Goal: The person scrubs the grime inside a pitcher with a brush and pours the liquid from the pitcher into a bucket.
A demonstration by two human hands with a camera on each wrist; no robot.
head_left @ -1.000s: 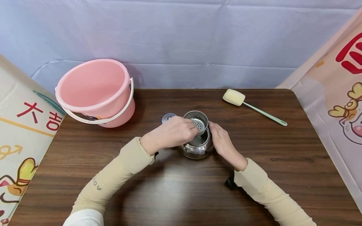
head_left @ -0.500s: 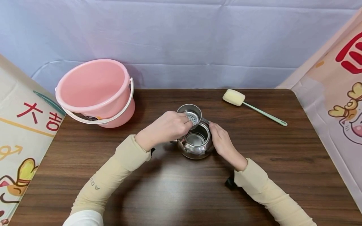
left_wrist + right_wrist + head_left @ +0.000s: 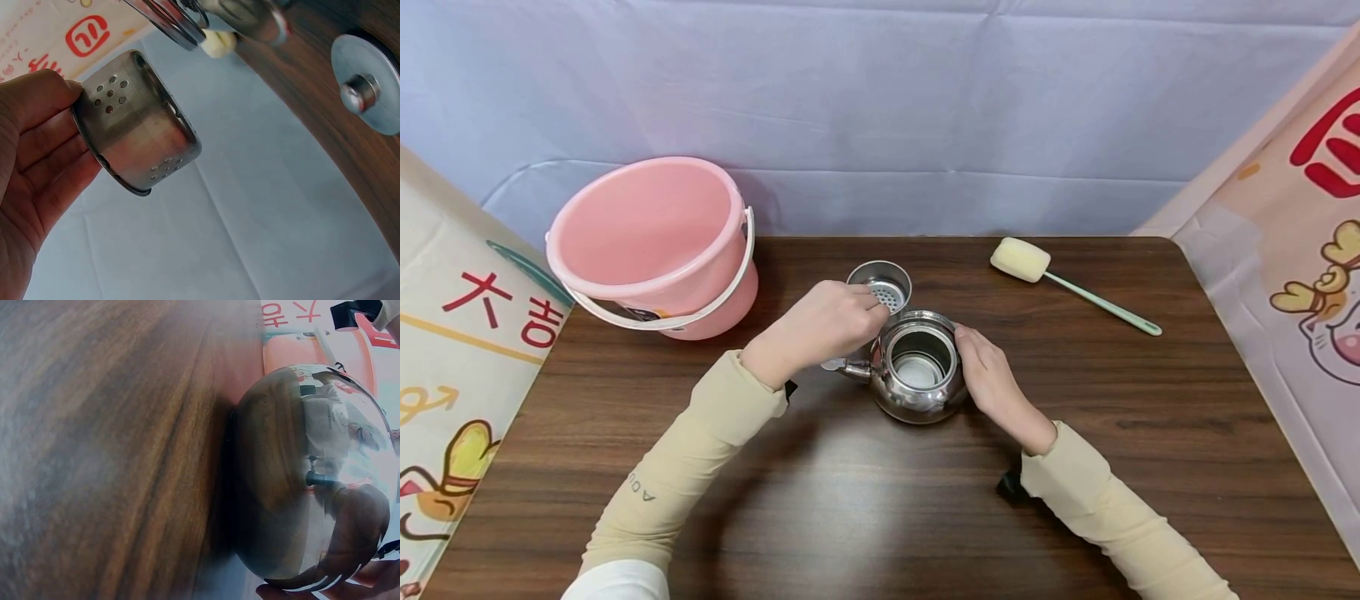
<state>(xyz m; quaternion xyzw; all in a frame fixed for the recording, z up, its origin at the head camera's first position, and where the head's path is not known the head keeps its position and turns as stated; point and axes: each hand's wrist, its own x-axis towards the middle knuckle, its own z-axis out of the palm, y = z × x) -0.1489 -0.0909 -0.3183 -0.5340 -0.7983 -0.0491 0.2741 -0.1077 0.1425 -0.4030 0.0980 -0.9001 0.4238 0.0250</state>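
My left hand pinches the rim of a perforated metal tea strainer, holding it up behind and left of a shiny steel teapot. In the left wrist view the strainer is tilted, with the thumb on its edge and holes in its wall. The teapot stands uncovered, its round mouth facing up and its spout pointing left. Straight fingers of my right hand rest against the pot's right side. A round lid with a metal knob lies on the table, hidden in the head view.
At the back left stands a pink bucket with a white handle. A sponge brush with a pale green handle lies at the back right. Cloth hangs behind the brown wooden table, and printed sheets flank both sides.
My left hand has lifted the strainer from over the teapot's mouth and moved it left and back, uncovering the mouth. The right hand and teapot have stayed in place.
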